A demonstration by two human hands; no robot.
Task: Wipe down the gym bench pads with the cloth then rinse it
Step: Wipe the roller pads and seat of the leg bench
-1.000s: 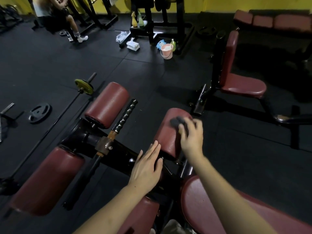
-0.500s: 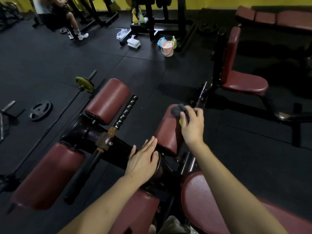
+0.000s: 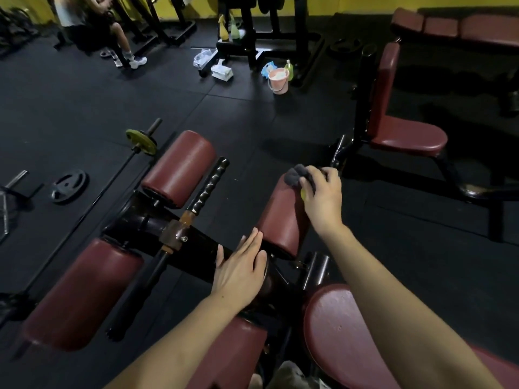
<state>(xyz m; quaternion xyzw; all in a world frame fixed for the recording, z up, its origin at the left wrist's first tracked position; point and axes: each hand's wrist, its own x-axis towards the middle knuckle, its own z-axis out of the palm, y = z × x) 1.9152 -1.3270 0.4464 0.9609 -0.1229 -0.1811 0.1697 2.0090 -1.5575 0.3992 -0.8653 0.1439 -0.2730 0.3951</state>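
Meanwhile, a person leaning over a maroon gym machine pressed a dark grey cloth [image 3: 296, 175] against the far end of a roller pad [image 3: 282, 220], the right hand [image 3: 323, 197] curled tightly around the bunched fabric. The left hand [image 3: 241, 272] lay flat, fingers straight and holding nothing, on the black frame [image 3: 196, 248] just beside the pad's near end. A pink bucket [image 3: 278, 80] stood well apart on the rubber floor [image 3: 84, 102], near bottles and wipes. The cloth sat right at the pad's edge; a stroke carried further could have slid it off onto the floor, dirtying it before the rinse. The round pad might also have turned under pressure, leaving patches unwiped. Three other roller pads looked untouched.
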